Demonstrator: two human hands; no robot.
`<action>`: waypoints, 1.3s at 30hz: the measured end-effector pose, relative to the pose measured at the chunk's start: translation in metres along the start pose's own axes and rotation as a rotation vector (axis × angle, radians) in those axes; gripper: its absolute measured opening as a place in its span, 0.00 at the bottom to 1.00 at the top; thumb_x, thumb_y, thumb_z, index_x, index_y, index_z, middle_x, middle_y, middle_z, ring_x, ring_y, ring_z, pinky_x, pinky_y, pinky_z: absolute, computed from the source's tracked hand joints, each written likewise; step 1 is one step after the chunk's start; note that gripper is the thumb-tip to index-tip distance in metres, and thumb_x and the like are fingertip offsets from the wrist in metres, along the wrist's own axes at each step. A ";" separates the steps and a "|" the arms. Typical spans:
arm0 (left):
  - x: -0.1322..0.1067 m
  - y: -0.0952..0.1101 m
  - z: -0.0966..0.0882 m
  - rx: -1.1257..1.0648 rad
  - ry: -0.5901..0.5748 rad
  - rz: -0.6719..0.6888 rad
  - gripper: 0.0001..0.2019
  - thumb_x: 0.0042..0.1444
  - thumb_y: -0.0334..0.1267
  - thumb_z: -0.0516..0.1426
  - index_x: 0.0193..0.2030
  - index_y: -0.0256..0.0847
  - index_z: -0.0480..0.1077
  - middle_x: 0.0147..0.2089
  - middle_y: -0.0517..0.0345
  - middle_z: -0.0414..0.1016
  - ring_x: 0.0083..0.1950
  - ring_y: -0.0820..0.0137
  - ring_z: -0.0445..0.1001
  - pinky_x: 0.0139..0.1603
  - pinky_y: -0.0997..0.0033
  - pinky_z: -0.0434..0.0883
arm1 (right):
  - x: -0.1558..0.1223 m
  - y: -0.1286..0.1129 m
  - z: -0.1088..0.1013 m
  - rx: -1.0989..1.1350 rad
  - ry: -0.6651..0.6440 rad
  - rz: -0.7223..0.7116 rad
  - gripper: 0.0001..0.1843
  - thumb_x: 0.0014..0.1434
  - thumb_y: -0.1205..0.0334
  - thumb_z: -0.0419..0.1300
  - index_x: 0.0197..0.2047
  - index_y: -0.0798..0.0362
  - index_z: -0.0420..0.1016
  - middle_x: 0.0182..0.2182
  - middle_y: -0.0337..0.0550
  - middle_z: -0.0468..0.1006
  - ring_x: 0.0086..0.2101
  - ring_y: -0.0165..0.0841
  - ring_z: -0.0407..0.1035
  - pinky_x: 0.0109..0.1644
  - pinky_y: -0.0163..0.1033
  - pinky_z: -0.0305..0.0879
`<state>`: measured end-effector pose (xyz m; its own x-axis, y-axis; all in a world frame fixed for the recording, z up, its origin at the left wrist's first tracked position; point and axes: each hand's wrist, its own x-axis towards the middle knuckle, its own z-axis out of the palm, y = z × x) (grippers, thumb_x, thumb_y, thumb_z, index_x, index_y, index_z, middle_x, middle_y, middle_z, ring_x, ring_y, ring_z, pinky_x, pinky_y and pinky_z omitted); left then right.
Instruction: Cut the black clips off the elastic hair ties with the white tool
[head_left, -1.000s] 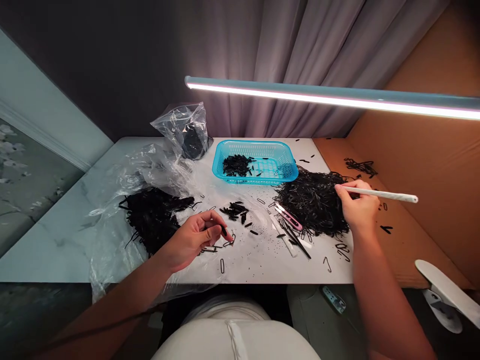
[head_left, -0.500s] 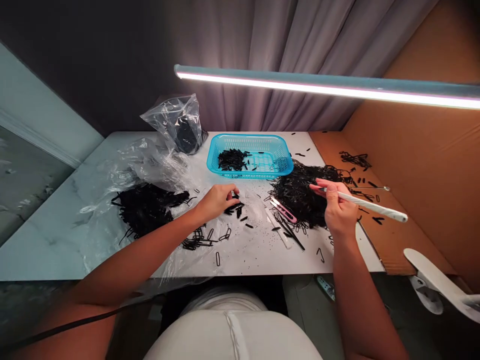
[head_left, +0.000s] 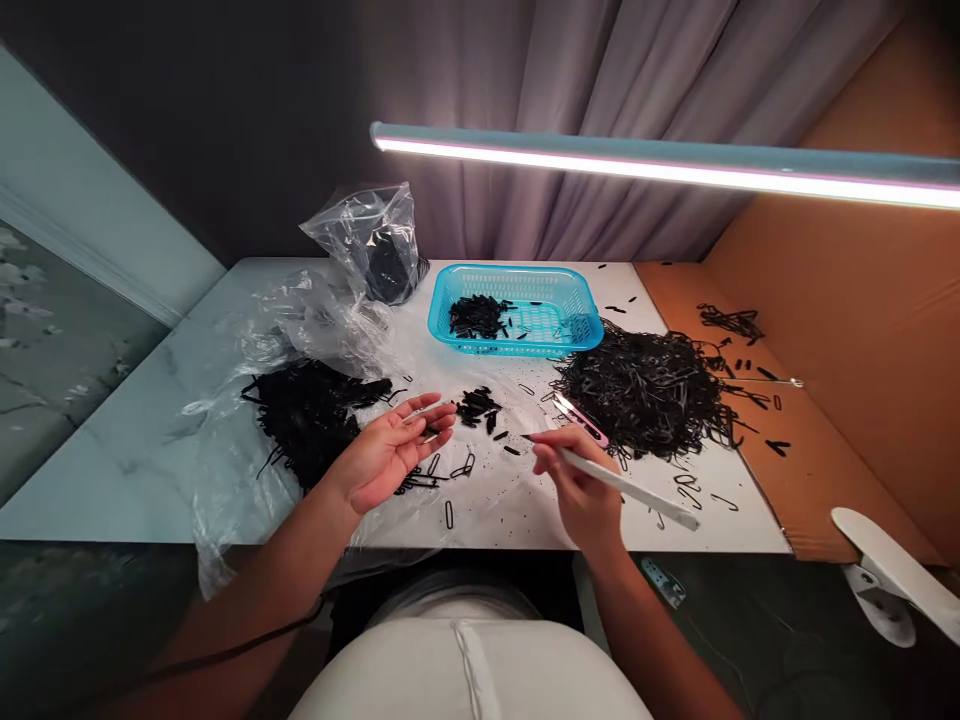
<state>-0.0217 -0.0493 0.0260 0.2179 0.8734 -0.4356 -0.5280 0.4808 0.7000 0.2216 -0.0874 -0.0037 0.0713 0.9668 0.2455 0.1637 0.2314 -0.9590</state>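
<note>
My left hand (head_left: 401, 448) is palm up over the table with its fingers spread. A small dark piece seems to lie against its fingers, though I cannot make it out clearly. Just beyond its fingertips is a small heap of short black pieces (head_left: 478, 405). My right hand (head_left: 589, 490) grips a slim white-handled tool (head_left: 637, 490) like a pen, its dark tip pointing left toward that heap. Pink-handled snips (head_left: 581, 420) lie behind the right hand. Thin black loops (head_left: 450, 515) are scattered below the left hand.
A blue plastic basket (head_left: 514, 347) at the back holds more black pieces. Tangled black strands (head_left: 649, 390) are piled at right, with another black pile (head_left: 307, 415) on clear plastic at left. A bagged dark bundle (head_left: 390, 265) stands behind. A lit tube lamp (head_left: 637, 165) hangs across the top.
My left hand has turned palm up and opened, drawing back from the small heap. My right hand has come left and nearer from the strand pile with the white tool. The view has shifted slightly.
</note>
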 end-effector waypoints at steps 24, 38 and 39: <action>0.048 -0.005 0.035 0.270 -0.148 0.093 0.14 0.63 0.43 0.54 0.45 0.34 0.73 0.51 0.44 0.75 0.59 0.62 0.70 0.66 0.60 0.58 | -0.006 0.006 0.038 -0.328 -0.232 -0.056 0.10 0.66 0.56 0.55 0.42 0.50 0.75 0.36 0.43 0.79 0.37 0.34 0.73 0.42 0.38 0.65; -0.014 0.018 -0.050 1.439 -0.349 0.447 0.20 0.54 0.31 0.61 0.53 0.49 0.75 0.55 0.54 0.75 0.56 0.60 0.71 0.60 0.64 0.63 | -0.006 0.019 0.064 -0.593 -0.481 -0.080 0.07 0.57 0.74 0.53 0.36 0.53 0.66 0.32 0.42 0.71 0.33 0.33 0.65 0.36 0.35 0.57; -0.020 0.014 -0.057 1.443 -0.348 0.462 0.24 0.52 0.31 0.62 0.57 0.51 0.73 0.60 0.54 0.72 0.61 0.58 0.68 0.64 0.61 0.60 | -0.005 0.017 0.065 -0.563 -0.484 -0.067 0.05 0.59 0.72 0.54 0.36 0.53 0.66 0.32 0.41 0.72 0.32 0.32 0.65 0.36 0.35 0.58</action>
<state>-0.0803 -0.0646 0.0127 0.5459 0.8373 -0.0314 0.5639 -0.3394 0.7529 0.1597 -0.0808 -0.0309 -0.3769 0.9223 0.0861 0.6410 0.3268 -0.6945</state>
